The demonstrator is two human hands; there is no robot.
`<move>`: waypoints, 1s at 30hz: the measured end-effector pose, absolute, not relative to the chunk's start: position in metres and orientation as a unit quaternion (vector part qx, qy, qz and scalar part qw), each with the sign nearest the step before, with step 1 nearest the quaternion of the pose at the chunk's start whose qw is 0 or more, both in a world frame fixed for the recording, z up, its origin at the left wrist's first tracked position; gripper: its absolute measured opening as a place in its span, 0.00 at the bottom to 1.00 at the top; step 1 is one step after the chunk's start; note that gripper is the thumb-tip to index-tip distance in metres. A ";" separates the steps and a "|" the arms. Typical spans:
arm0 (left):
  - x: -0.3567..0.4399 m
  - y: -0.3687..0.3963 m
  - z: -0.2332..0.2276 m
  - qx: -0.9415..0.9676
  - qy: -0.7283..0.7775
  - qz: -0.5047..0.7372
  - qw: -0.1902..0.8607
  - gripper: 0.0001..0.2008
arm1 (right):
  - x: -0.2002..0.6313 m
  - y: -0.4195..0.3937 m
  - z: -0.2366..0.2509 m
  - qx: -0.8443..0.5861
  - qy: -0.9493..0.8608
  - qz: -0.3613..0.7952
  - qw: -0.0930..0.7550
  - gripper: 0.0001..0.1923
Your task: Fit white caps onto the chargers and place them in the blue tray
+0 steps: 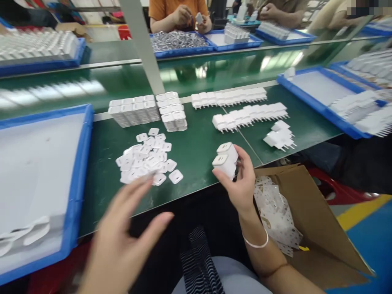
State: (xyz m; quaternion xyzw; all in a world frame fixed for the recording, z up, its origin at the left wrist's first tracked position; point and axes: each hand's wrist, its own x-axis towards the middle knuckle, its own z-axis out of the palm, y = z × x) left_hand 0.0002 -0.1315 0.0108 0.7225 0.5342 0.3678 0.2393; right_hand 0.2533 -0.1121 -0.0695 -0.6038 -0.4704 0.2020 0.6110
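Observation:
Two white plug chargers (225, 159) sit side by side in my right hand (241, 179), fingers and thumb wrapped round them. Their port ends face up and toward me, above the bench edge. My left hand (122, 232) is blurred, its thumb spread wide from the fingers, and I see nothing gripped in it. Its fingertips reach the near side of a loose pile of flat white cover plates (147, 157), each with a small slot. Whether they touch a plate I cannot tell. Behind the pile stand neat stacks of the same plates (134, 112).
Rows of white chargers (251, 116) and a small group (280, 134) lie on the green bench (196, 139). Blue trays (87, 143) flank it left and right (321, 98). A cardboard box (309, 208) with used sheets stands below right. Co-workers sit across, beyond a metal post (142, 45).

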 end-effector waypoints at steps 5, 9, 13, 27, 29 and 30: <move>0.069 -0.148 -0.028 0.553 0.525 0.501 0.410 0.33 | 0.167 -0.147 -0.073 -0.538 -0.492 0.234 0.643 0.43; 0.078 -0.148 -0.030 0.478 0.530 0.548 0.436 0.25 | 0.143 -0.155 -0.083 -0.505 -0.518 0.244 0.645 0.43; 0.065 -0.148 -0.027 0.396 0.515 0.596 0.473 0.20 | 0.144 -0.154 -0.085 -0.432 -0.605 0.233 0.627 0.46; 0.023 -0.146 -0.030 0.543 0.390 0.552 0.498 0.19 | 0.185 -0.110 -0.045 -0.366 -0.455 0.620 0.524 0.05; 0.020 -0.150 -0.028 0.569 0.373 0.538 0.497 0.22 | 0.186 -0.108 -0.042 -0.373 -0.458 0.617 0.520 0.03; 0.020 -0.151 -0.028 0.576 0.371 0.535 0.495 0.23 | 0.186 -0.108 -0.041 -0.389 -0.463 0.594 0.531 0.03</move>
